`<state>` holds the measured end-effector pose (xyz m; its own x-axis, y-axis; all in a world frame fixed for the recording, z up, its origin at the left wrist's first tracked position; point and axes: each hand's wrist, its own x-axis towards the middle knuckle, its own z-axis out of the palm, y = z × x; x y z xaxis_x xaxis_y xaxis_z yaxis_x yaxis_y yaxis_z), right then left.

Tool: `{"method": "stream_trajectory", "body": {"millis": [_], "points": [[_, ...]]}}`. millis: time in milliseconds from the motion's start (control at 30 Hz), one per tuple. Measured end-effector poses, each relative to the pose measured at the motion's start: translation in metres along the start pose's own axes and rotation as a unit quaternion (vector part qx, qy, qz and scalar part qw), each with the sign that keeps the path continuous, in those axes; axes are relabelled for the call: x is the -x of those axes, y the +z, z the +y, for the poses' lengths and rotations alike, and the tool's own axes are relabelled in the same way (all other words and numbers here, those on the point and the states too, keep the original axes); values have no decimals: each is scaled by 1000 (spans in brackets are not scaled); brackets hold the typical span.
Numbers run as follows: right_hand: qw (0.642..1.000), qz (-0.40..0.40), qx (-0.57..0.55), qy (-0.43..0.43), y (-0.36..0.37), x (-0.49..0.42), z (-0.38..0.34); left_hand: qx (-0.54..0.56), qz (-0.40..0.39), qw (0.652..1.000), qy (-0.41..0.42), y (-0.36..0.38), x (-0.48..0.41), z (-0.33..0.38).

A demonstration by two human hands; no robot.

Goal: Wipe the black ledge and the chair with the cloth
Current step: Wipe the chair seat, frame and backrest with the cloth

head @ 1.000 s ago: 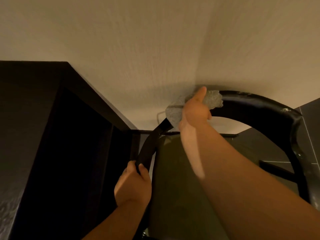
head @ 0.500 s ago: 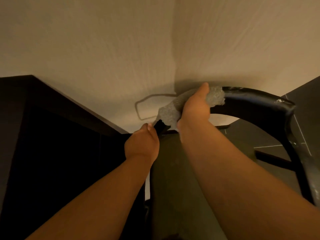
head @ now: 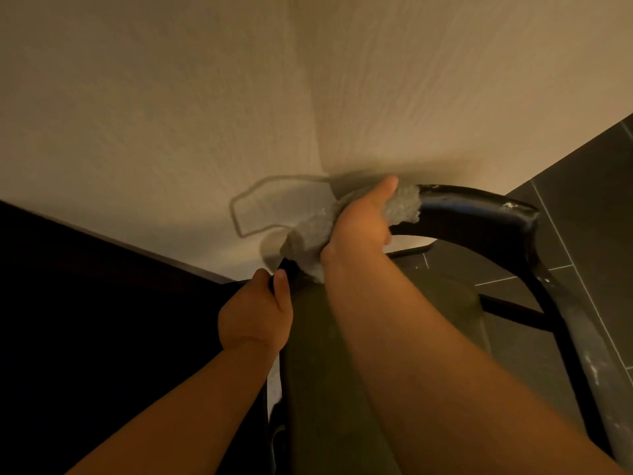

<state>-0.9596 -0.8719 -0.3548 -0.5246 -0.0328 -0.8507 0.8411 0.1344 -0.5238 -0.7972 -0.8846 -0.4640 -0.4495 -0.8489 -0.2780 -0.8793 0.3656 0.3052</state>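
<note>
While a pale wall fills the top of the frame and the black ledge runs dark along the left, a person tends the chair, its curved black back rail arcing before the corner above grey floor tiles. The left hand is clamped round the rail's left upright, just below the cloth, bracing the frame. The right hand is curled over the top of the rail, with the grey cloth bunched under the palm and draped on the rail. The wipe appears to be at the chair's left shoulder; the stretch to the right looks yet to be done, with white scuffs near the right-hand bend. Done well, the cloth would probably slide rightward along the curve under steady pressure, wrapped to take top and underside together, while the bracing grip stops the chair from rocking against the wall. The scuffs may want a firmer rub; whether they are dirt or chipped paint cannot be told.
</note>
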Motion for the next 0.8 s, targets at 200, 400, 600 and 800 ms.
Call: {"method": "stream_trajectory", "body": {"millis": [200, 400, 600, 800], "points": [[998, 26, -61, -7, 15, -11, 29, 3, -21, 1000, -1, 2, -2, -1], [985, 93, -141, -20, 9, -38, -1, 16, 8, 1000, 20, 1, 2, -2], [995, 67, -73, -23, 18, -28, 24, 9, 0, 1000, 12, 0, 1, -1], [990, 40, -41, -131, -19, -34, -20, 18, 21, 999, 23, 1, 1, -3]]}}
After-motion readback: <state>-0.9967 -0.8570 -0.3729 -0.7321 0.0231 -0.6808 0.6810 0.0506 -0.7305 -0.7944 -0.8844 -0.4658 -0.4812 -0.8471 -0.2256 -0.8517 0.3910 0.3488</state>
